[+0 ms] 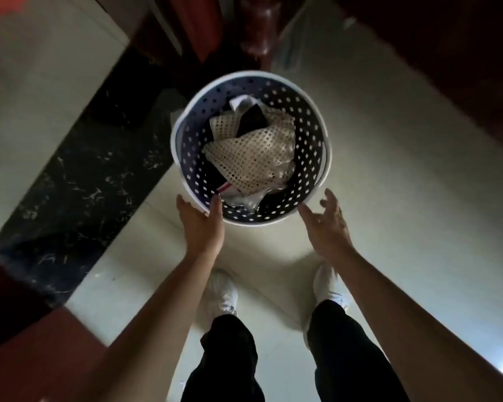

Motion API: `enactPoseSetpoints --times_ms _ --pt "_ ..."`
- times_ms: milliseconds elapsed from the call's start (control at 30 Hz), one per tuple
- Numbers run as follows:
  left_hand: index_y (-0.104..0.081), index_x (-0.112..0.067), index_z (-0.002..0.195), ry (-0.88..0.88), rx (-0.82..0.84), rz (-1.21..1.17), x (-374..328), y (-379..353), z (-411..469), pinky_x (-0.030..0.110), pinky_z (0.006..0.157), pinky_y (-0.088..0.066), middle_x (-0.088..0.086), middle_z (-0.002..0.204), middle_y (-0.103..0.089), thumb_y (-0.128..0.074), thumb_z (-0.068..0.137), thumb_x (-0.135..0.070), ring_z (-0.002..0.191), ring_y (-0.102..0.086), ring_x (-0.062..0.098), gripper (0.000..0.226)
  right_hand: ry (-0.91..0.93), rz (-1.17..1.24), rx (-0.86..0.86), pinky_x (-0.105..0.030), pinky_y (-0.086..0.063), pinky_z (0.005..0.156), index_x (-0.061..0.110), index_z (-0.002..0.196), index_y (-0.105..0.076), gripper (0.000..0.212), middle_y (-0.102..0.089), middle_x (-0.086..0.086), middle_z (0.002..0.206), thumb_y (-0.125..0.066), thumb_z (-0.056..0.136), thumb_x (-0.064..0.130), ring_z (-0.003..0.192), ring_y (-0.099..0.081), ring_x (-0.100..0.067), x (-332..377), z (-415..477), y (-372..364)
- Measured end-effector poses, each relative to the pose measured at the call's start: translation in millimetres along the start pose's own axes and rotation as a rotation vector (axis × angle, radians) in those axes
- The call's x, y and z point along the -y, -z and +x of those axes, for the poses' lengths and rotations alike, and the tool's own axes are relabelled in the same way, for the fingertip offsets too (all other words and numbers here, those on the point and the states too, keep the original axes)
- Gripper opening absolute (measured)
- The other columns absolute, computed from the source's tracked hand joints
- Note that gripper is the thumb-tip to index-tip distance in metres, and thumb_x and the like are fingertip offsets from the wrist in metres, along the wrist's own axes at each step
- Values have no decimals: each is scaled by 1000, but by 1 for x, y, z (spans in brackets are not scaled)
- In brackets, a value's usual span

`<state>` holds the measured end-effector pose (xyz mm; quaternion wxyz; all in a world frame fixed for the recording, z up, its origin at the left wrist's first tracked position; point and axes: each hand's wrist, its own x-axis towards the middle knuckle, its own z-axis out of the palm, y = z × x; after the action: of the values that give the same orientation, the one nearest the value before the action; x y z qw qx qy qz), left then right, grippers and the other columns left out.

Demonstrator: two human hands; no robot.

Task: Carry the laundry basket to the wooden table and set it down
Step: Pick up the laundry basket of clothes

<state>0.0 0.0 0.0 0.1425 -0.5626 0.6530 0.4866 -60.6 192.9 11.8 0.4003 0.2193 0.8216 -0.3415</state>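
Both hands reach: left hand [201, 224] pinches the laundry basket [186, 123] rim at seven o'clock; right hand [327, 224] hovers spread and empty at five; it should grip too before lifting.

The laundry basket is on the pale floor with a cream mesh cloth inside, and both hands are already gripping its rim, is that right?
Not quite. In the head view only the left hand is on the rim of the laundry basket, thumb hooked over the edge. The right hand is open beside it, fingers spread and not gripping. The pale floor and cream mesh cloth are as you said.
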Motion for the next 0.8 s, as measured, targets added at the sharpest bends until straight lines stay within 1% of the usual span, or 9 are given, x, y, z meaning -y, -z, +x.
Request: enactPoseSetpoints --times_ms 67,133,200,300,433,533,600,667,800 --pt "-21 -5 159 21 -50 -43 3 -7 21 46 118 -36 18 162 -40 -63 96 -31 146 -44 34 80 -5 48 -9 -28 -38 103 21 165 -26 78 -50 -10 162 -63 100 42 140 -56 -31 0 23 -8" --pt "-42 -6 143 29 -64 -17 8 -7 40 50 108 -47 18 143 -59 -61 90 -22 130 -58 38 58 -18 74 11 -40 -51 107 26 155 -42 68 -63 -9 147 -62 92 43 128 -65 -38 -1 41 -14" --pt "-51 -13 126 -10 -51 -11 25 -1 47 58 102 -52 15 130 -66 -57 77 -21 122 -64 39 51 -28 117 31 -57 -59 99 26 140 -54 65 -72 -9 129 -54 79 44 114 -72 -39 -12 47 -21" --pt "-58 -24 120 -46 -31 -57 41 21 28 62 98 -53 12 125 -69 -60 64 -30 119 -67 37 55 -24 191 59 -61 -62 90 24 127 -61 68 -76 -12 115 -48 64 48 102 -76 -38 -20 29 -17" --pt "-59 -13 127 31 -39 -28 15 66 -69 64 98 -53 19 126 -70 -57 69 -33 117 -67 42 62 -45 130 76 -61 -62 91 25 120 -64 57 -77 -11 112 -50 69 48 103 -75 -38 -4 -60 20" --pt "-58 -9 131 55 -2 13 -11 108 -156 48 97 -55 13 125 -69 -60 78 -27 113 -67 33 56 -82 38 93 -57 -62 89 41 106 -61 36 -79 1 100 -49 74 51 100 -76 -31 1 -140 55" --pt "-57 -9 133 54 35 41 -31 137 -206 36 89 -51 9 125 -69 -64 89 -15 110 -66 27 45 -75 29 87 -56 -62 87 42 102 -59 36 -79 4 95 -46 71 54 97 -76 -30 9 -185 78" --pt "-57 -14 129 25 54 72 -54 170 -250 33 85 -48 4 119 -69 -67 90 -13 110 -66 25 41 -48 93 94 -56 -61 90 42 102 -61 38 -80 4 95 -48 68 52 99 -76 -29 21 -231 100" --pt "-53 -21 143 -6 110 -105 -113 233 -317 36 92 -55 6 131 -69 -68 84 -5 120 -67 25 63 -1 250 70 -57 -62 89 48 99 -65 37 -80 5 84 -53 65 46 90 -79 -27 78 -339 159"
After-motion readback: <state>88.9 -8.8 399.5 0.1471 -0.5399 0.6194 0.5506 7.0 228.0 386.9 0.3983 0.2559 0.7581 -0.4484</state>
